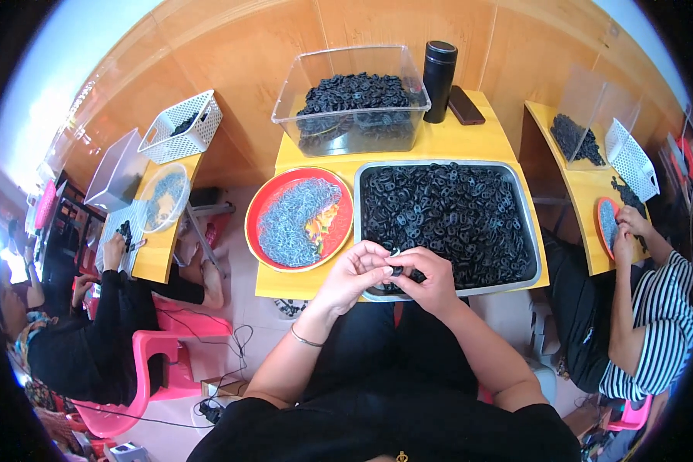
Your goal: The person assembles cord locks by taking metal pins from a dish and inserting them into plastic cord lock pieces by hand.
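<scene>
Over the near edge of a metal tray [539, 262], both my hands meet at the fingertips. Between thumb and fingers my left hand [359, 273] pinches a small black part [396, 270], shaped like the loose pieces below. My right hand [430, 283] has thumb and forefinger closed on the same part from the other side. Whether a second tiny piece is in the fingers I cannot make out. Small black ring-like parts [446, 215] fill the tray. Left of it, a red round plate [339, 235] holds a heap of thin, silvery-clear bits [292, 219].
On the yellow table [470, 142] stand a clear bin [350, 146] of black parts, a black flask [440, 81] and a dark phone [467, 105]. Co-workers sit at side tables, left and right, with a pink chair [142, 369] close on the left. Cables [239, 346] lie on the floor.
</scene>
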The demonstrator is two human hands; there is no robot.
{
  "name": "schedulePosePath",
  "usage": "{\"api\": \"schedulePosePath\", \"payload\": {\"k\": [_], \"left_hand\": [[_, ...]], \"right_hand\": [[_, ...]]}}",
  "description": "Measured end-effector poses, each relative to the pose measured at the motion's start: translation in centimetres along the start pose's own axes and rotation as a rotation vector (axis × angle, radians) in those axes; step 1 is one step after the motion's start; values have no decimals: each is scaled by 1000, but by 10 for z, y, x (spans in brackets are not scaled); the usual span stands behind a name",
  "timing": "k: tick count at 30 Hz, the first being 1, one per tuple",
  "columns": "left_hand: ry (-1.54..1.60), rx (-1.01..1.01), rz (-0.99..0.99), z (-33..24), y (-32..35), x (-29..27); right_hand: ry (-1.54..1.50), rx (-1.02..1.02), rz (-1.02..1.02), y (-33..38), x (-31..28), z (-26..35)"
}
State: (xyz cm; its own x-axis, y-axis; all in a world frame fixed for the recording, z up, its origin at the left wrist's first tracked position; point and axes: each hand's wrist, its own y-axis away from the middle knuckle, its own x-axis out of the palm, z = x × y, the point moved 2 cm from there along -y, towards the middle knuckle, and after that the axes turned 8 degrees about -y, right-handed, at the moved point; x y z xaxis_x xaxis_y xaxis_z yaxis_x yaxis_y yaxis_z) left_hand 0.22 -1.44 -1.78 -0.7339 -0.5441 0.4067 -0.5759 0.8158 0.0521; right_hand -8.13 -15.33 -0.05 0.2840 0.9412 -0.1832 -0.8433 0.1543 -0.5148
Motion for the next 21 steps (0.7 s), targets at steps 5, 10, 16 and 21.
{"api": "schedulePosePath", "payload": {"k": [5, 10, 16, 21], "left_hand": [[11, 12, -15, -1, 1, 2], [-4, 20, -40, 0, -1, 0], [-10, -3, -26, -3, -3, 3], [25, -103, -5, -3, -2, 0]], "right_hand": [[14, -25, -13, 0, 1, 3], [42, -21, -26, 2, 2, 1], [60, 54, -67, 3, 0, -2], [29, 94, -61, 3, 2, 0]]}}
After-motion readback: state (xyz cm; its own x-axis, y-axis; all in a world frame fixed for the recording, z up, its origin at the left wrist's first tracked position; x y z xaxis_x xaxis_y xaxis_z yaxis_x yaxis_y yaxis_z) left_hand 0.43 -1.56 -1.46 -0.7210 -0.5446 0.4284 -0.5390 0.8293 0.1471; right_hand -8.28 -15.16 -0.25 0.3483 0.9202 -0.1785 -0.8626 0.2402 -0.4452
